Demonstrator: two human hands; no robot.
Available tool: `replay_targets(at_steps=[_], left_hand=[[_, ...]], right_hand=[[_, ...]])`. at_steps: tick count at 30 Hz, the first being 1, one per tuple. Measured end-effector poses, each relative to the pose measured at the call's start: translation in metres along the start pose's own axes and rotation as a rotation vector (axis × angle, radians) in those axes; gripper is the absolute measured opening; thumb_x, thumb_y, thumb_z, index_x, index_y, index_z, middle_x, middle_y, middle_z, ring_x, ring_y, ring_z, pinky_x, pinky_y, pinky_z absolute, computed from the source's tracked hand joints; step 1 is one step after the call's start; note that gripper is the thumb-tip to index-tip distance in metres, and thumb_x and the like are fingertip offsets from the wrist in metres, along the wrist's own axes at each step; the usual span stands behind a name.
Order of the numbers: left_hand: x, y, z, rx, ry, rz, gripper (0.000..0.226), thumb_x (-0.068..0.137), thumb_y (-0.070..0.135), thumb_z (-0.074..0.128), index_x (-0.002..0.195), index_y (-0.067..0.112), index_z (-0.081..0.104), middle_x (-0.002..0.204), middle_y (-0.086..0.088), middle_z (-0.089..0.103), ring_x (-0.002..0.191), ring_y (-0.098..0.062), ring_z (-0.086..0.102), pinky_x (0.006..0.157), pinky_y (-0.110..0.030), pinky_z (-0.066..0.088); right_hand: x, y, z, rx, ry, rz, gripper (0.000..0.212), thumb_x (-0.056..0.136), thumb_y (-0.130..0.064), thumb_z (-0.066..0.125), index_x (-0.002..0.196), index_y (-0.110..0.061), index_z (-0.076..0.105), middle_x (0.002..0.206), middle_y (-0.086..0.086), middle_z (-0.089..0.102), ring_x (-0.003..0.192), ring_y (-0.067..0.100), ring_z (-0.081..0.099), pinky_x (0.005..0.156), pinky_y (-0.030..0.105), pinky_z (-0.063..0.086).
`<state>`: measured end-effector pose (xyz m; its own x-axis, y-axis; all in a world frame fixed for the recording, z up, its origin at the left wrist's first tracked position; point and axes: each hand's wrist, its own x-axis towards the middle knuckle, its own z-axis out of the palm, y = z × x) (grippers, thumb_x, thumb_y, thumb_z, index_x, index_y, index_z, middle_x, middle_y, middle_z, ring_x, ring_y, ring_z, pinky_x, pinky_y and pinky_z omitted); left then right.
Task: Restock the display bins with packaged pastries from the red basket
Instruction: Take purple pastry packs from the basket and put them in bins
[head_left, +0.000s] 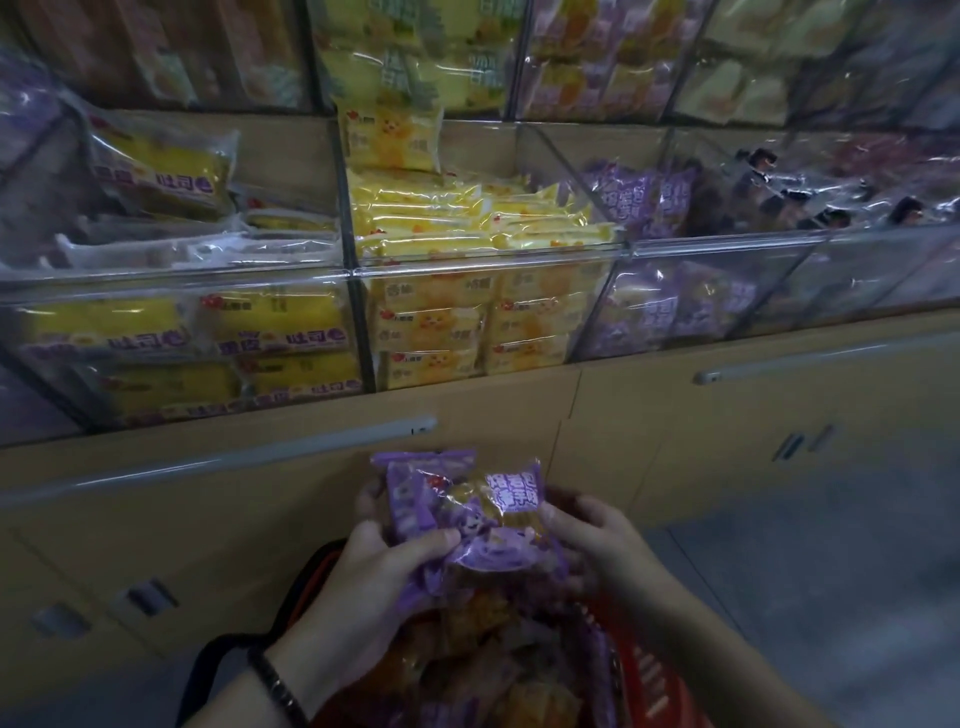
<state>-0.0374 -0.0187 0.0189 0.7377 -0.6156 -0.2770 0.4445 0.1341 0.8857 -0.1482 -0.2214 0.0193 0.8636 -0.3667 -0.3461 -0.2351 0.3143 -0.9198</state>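
Both my hands hold a bunch of purple packaged pastries (467, 512) just above the red basket (641, 670) at the bottom of the view. My left hand (374, 577) grips the bunch from the left, thumb across the front wrapper. My right hand (589, 530) grips it from the right side. More purple and orange packs lie in the basket beneath. Straight ahead is a row of clear display bins; the bin with matching purple packs (654, 291) stands up and to the right of my hands.
A clear bin of yellow pastry packs (467, 291) is directly ahead, and one with yellow toast packs (171, 332) to its left. A darker-pack bin (831, 208) sits far right. Wooden cabinets with metal handles (260, 452) run below the bins. Grey floor lies at right.
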Motion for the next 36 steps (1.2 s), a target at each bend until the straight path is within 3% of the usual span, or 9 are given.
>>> replay_targets(at_steps=[5,10,14,18,23,26,29,33,36], left_hand=[[-0.003,0.004,-0.001,-0.080,-0.244,-0.088,0.082,0.063,-0.003,0.081,0.130,0.032,0.050,0.132,-0.024,0.069,0.108,-0.046,0.070,0.084,-0.064,0.058],[0.001,0.020,-0.007,-0.075,-0.381,-0.028,0.101,0.048,-0.001,0.100,0.127,0.048,0.060,0.122,-0.025,0.069,0.084,-0.037,0.072,0.059,-0.053,0.063],[0.006,0.019,-0.004,0.280,-0.211,0.182,0.100,0.062,0.012,0.101,0.137,0.036,0.040,0.124,-0.008,0.073,0.086,-0.033,0.078,0.045,-0.038,0.059],[0.009,0.019,-0.009,0.482,-0.113,0.306,0.105,0.043,0.042,0.104,0.134,0.029,0.052,0.121,0.003,0.077,0.108,-0.014,0.073,0.088,-0.026,0.058],[0.014,0.018,-0.006,0.478,0.180,0.263,0.081,0.047,0.054,0.102,0.105,0.017,0.059,0.084,0.009,0.069,0.071,0.001,0.061,0.061,-0.009,0.045],[0.015,0.017,-0.005,0.342,0.286,0.187,0.055,0.062,0.042,0.095,0.094,0.020,0.057,0.094,0.005,0.068,0.073,0.002,0.066,0.060,-0.015,0.048],[0.017,0.014,-0.009,0.329,0.310,0.168,0.042,0.071,0.021,0.095,0.094,0.019,0.059,0.072,0.011,0.069,0.053,0.007,0.064,0.051,-0.009,0.045],[0.018,0.012,-0.010,0.254,0.273,0.135,0.087,0.046,0.054,0.101,0.117,0.018,0.065,0.104,-0.012,0.074,0.077,-0.023,0.073,0.063,-0.029,0.056],[0.014,0.016,-0.004,0.170,0.163,0.174,0.074,0.063,0.046,0.092,0.125,0.015,0.064,0.113,-0.012,0.074,0.076,-0.021,0.071,0.066,-0.031,0.059]], right_hand=[[-0.004,0.005,0.007,0.128,-0.129,0.242,0.058,0.076,-0.041,0.084,0.119,-0.003,0.076,0.128,0.023,0.071,0.118,0.047,0.064,0.098,0.056,0.050],[0.001,-0.005,-0.002,0.240,-0.061,0.236,0.050,0.081,-0.047,0.072,0.110,-0.006,0.080,0.112,0.019,0.076,0.084,0.034,0.075,0.074,0.043,0.059],[-0.002,-0.006,0.002,0.232,-0.087,0.261,0.059,0.077,-0.052,0.075,0.109,-0.003,0.080,0.099,0.020,0.076,0.069,0.032,0.074,0.058,0.036,0.058],[-0.003,-0.004,0.006,0.211,-0.121,0.308,0.063,0.071,-0.057,0.077,0.104,-0.004,0.079,0.088,0.018,0.069,0.066,0.032,0.073,0.060,0.036,0.056],[0.002,0.001,0.007,0.320,0.032,0.163,0.051,0.084,-0.053,0.073,0.111,-0.011,0.081,0.108,0.019,0.075,0.090,0.035,0.071,0.085,0.045,0.049],[0.004,-0.001,0.003,0.446,0.123,0.032,0.036,0.087,-0.048,0.071,0.101,-0.015,0.078,0.084,0.012,0.074,0.066,0.031,0.069,0.065,0.033,0.047],[0.001,-0.008,0.003,0.462,0.115,-0.015,0.032,0.090,-0.043,0.067,0.092,-0.013,0.079,0.080,0.012,0.073,0.057,0.027,0.065,0.047,0.026,0.045],[-0.005,-0.008,0.011,0.308,0.032,-0.084,0.048,0.081,-0.037,0.078,0.109,0.001,0.078,0.106,0.024,0.076,0.089,0.038,0.069,0.083,0.045,0.052],[-0.011,-0.006,0.012,0.202,0.042,-0.170,0.053,0.078,-0.034,0.082,0.111,0.006,0.075,0.112,0.033,0.073,0.097,0.043,0.072,0.091,0.050,0.054]])
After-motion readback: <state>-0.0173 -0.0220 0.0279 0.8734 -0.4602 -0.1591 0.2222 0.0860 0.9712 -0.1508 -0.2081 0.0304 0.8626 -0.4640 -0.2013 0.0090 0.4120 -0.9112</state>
